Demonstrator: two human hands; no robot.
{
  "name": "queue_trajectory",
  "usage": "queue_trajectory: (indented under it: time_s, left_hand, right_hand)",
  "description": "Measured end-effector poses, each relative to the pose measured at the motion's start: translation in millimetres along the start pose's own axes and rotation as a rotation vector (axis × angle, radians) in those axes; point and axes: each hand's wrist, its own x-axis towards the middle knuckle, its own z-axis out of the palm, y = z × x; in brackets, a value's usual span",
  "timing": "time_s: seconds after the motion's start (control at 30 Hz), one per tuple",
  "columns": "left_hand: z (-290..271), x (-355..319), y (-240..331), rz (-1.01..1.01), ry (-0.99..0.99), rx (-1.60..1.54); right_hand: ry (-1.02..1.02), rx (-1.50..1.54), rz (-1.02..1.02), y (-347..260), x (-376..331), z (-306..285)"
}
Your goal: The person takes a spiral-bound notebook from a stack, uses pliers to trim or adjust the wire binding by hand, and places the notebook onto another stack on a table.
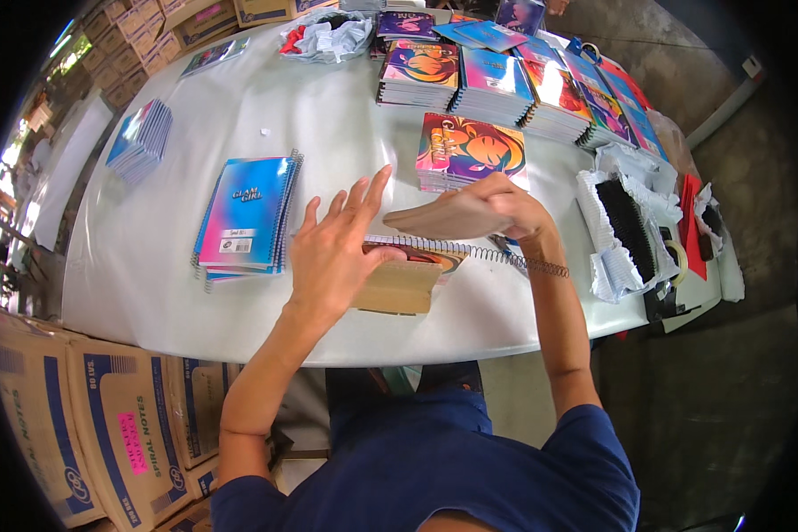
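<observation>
The navy shirt [390, 470] has 2 short sleeves [601, 457].

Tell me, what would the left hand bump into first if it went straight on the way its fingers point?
Probably the farther orange notebook stack, though the left hand might first brush the left edge of the nearer notebook stack; one view leaves depth unclear.

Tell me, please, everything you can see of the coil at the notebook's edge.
The coil is a thin, dark, springlike spiral; metal or plastic, I cannot tell. Part lies along the edge of the notebook; the rest extends right, slightly downward in the picture, and crosses before the right forearm, perhaps touching it.
</observation>
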Motion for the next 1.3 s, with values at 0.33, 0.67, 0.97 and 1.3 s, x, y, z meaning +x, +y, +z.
queue_trajectory:
  time_s: [0.33, 0.67, 0.97, 1.3]
  left_hand:
    - [-11, -4, -10, -0.050, -0.013, -0.006]
    - [-19, -8, -22, -0.148, -0.017, -0.023]
    - [-12, -13, -46, -0.216, 0.151, -0.413]
    - [18, -35, -65, -0.569, 0.169, -1.080]
  right_hand:
    - [-0.030, -0.471, 0.251, 6, 27, 8]
    - [0.003, -0.431, 0.174, 24, 40, 2]
    - [0.006, -0.169, 0.218, 29, 47, 4]
    - [-0.036, -0.686, 0.297, 26, 73, 20]
